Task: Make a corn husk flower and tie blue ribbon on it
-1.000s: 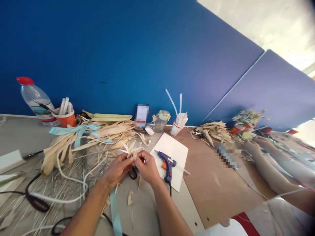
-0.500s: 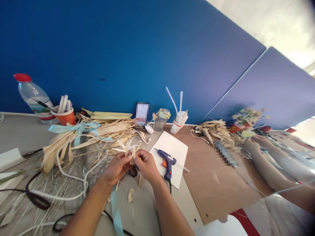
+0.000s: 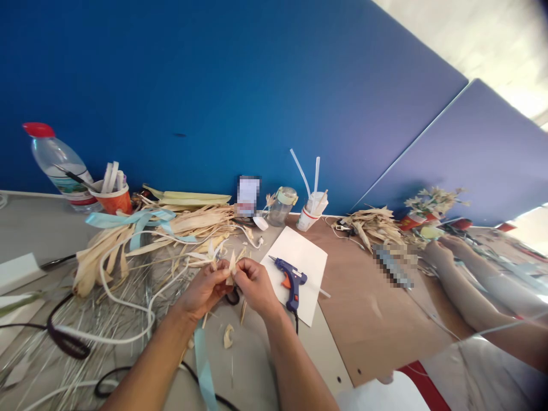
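Pale husk (image 3: 232,268) is pinched by your left hand (image 3: 209,288) and right hand (image 3: 254,284); a bottle (image 3: 60,162) stands near the desk's (image 3: 250,357) back edge.

Rear boundary: a smooth blue partition (image 3: 192,74), shading to violet rightward, with one small dark mark (image 3: 179,135) left of centre. A slanting pale seam (image 3: 411,146) separates it from a second panel (image 3: 483,148). The bench (image 3: 252,354) is grey; a brown section (image 3: 372,325) adjoins at right along a straight joint. Upper right, a pale, blurred surface (image 3: 466,34), possibly wall or ceiling, is brightly lit.
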Demonstrator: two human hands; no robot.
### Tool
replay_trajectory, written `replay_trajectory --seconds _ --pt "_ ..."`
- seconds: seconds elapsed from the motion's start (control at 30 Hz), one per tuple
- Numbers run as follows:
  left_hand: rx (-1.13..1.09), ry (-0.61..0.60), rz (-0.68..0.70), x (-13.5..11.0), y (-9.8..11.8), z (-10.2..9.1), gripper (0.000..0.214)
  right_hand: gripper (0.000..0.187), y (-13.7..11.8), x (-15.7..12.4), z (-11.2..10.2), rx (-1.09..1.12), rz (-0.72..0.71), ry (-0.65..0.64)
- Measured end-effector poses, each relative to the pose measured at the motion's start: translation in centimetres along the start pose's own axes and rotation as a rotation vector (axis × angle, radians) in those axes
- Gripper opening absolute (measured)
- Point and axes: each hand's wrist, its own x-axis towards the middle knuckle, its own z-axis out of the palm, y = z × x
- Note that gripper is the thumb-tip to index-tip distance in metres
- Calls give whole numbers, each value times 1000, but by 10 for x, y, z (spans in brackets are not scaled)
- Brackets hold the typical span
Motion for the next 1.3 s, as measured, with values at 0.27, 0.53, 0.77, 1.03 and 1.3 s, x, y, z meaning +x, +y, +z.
replay_trajectory --seconds 0.27,0.53,0.77,1.03,1.3 --pt "49 -33 -45 -3 5 -1 20 14 2 0 -2 34 3 4" --pt "110 -35 -25 -3 3 1 21 14 -7 0 -6 38 14 -9" --pt "56 -33 -12 -3 1 2 23 16 -8 0 -6 50 18 -29" --pt "1 -38 -42 -2 -3 2 22 14 -7 -3 -3 33 12 -22" --pt "-283 -20 167 -2 25 -8 37 17 -1 8 -31 145 -38 215"
